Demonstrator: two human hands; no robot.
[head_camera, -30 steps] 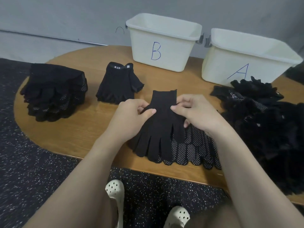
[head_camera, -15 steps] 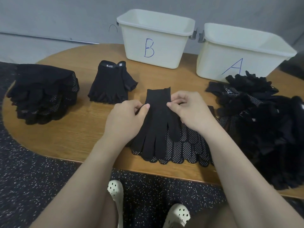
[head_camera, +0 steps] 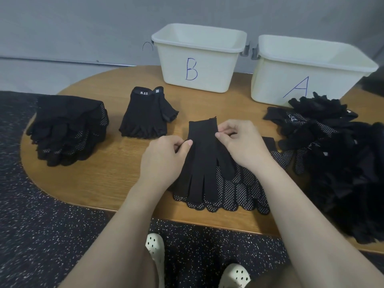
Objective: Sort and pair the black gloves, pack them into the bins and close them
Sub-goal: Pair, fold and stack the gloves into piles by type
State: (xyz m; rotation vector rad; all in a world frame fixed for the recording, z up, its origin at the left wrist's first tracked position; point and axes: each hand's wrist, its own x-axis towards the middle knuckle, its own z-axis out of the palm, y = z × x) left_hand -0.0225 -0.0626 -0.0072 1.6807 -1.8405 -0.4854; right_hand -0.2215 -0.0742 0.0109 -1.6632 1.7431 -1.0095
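Observation:
A plain black glove (head_camera: 204, 159) lies flat on the wooden table (head_camera: 99, 179), fingers toward me, on top of a white-dotted black glove (head_camera: 239, 194). My left hand (head_camera: 164, 161) pinches the top glove's left edge near the cuff. My right hand (head_camera: 243, 144) pinches its right edge by the cuff. A stack of dotted gloves (head_camera: 68, 129) sits at the far left. A fingerless pair marked 5.11 (head_camera: 146, 114) lies beside it. A loose heap of black gloves (head_camera: 340, 163) fills the right side.
Two open white bins stand at the back of the table, bin B (head_camera: 199, 59) and bin A (head_camera: 307, 69). No lids are in view. A dark speckled floor (head_camera: 41, 235) lies below the table edge, with my pale shoes (head_camera: 154, 248) on it.
Both hands have kept hold of the top glove and shifted slightly along its edges toward the cuff. The glove stays on the dotted one.

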